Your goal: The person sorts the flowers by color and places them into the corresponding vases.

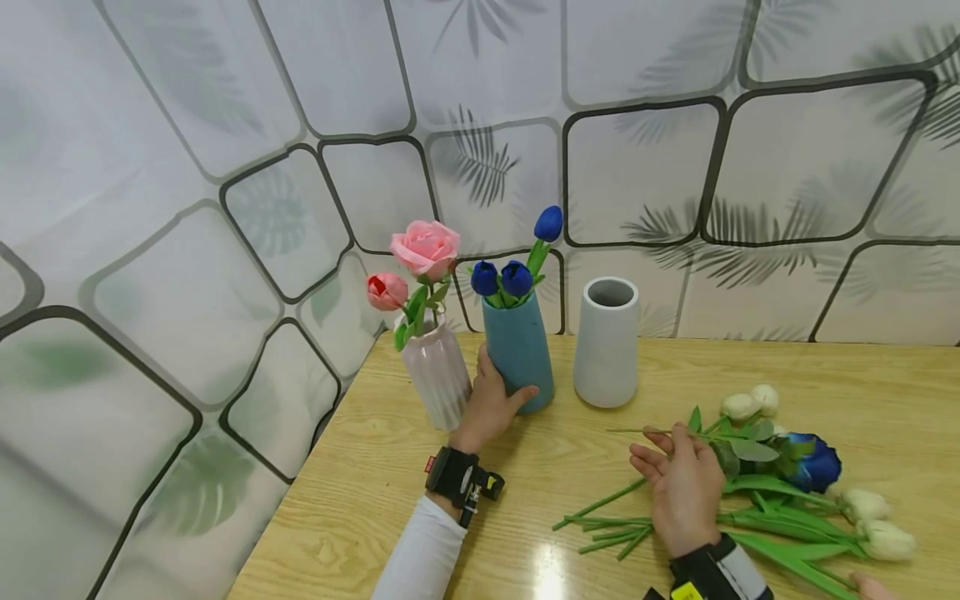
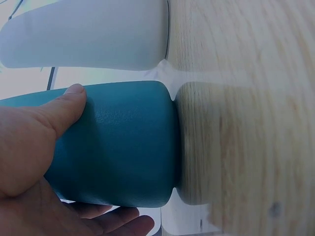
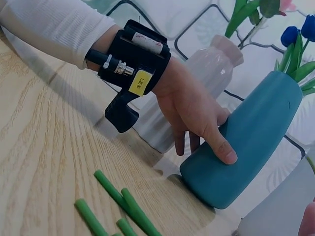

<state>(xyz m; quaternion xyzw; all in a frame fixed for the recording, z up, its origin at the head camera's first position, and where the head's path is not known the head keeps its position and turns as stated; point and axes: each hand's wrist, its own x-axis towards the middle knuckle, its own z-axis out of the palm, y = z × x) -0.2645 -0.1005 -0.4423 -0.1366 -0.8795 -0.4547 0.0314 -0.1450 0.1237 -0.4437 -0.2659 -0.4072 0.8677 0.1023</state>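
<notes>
The table (image 1: 337,500) was pale yellowish wood with a long streaky grain, and in front of the teal vase (image 1: 521,346) a glare spot shone on its surface; a dark knot also showed in the left wrist view. Behind the vase hung a whitish wall covering (image 1: 637,175), printed with rounded grey outlines and faded leaves, which creased and slanted away to the left of it.

The teal vase stood on the wood near the table's back edge, with three blue tulips (image 1: 549,223) in its mouth. The left hand (image 1: 489,404) was grasping its lower part, thumb on the near side and fingers wrapped round the other.

Just left of the teal vase was a ribbed pinkish vase (image 1: 437,379) with a pink rose (image 1: 425,248) and a smaller pink bloom (image 1: 386,292); just right of it stood a white vase (image 1: 609,358), no flower showing above its rim.

To the right of the teal vase and nearer the camera, the right hand (image 1: 682,492) pinched a thin green stem (image 1: 626,431) at its fingertips. Beyond that hand from the vase lay a blue rose (image 1: 816,464) and white tulips (image 1: 887,540), their leaves overlapping on the wood.
</notes>
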